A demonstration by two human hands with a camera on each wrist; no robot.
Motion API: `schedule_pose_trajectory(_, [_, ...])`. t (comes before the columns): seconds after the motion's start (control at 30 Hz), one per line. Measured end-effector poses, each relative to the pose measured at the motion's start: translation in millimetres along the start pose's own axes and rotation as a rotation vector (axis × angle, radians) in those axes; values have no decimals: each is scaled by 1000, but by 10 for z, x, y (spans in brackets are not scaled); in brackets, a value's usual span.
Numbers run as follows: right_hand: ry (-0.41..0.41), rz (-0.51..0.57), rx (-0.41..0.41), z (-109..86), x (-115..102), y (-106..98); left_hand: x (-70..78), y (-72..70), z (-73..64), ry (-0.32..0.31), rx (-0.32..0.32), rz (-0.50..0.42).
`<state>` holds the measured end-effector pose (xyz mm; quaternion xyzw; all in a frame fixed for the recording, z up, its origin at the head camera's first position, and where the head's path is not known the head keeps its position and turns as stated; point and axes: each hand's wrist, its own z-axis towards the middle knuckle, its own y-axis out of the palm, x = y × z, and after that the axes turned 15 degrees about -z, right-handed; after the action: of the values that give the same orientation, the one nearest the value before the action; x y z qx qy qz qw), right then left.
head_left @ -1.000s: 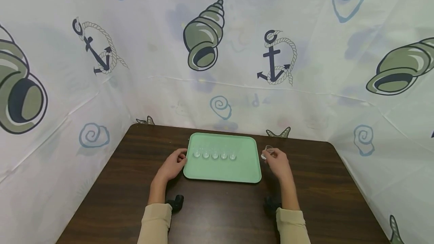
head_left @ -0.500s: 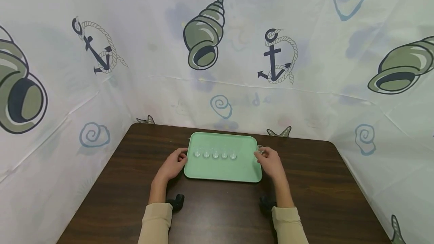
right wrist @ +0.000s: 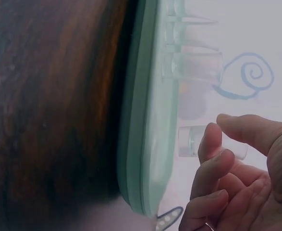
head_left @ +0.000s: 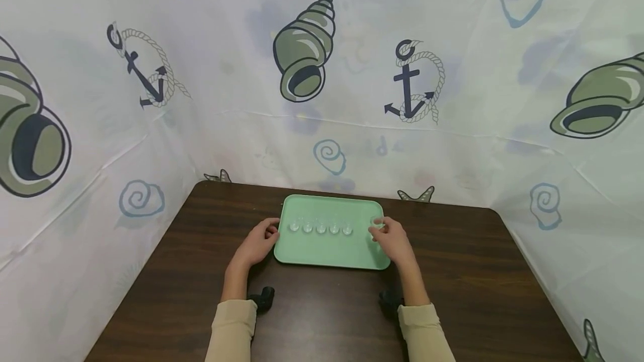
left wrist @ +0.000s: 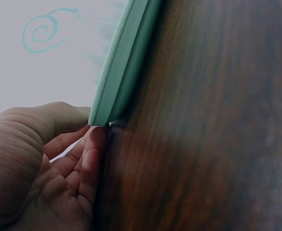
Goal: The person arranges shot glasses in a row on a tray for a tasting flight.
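Observation:
My right hand (head_left: 393, 240) pinches a small clear cup (right wrist: 187, 141) over the right end of a mint-green tray (head_left: 327, 253). In the right wrist view the cup's base is just off the tray's surface. Several matching clear cups (head_left: 321, 228) stand upright in a row across the tray's left and middle part. At the tray's left edge my left hand (head_left: 256, 244) grips the rim, thumb (left wrist: 66, 118) on its upper side and curled fingers (left wrist: 90, 168) against the lower side; the fingertips are partly hidden.
The tray lies on a dark wood-grain table (head_left: 322, 317), towards its back edge. Behind and at both sides hangs a white cloth (head_left: 226, 60) printed with shells and anchors. Black wrist mounts (head_left: 264, 299) sit at both wrists.
My right hand has carried the cup leftward, from beside the tray's right edge to over the tray. My left hand and the row of cups have stayed in place.

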<state>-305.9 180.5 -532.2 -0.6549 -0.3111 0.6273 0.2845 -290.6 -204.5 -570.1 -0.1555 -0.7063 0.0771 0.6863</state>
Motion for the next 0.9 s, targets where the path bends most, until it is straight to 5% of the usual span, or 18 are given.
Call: schedule_pose_trajectory(0.9, [-51,-33,-47,66,-115,104,20,10,9,-10,-8,-7])
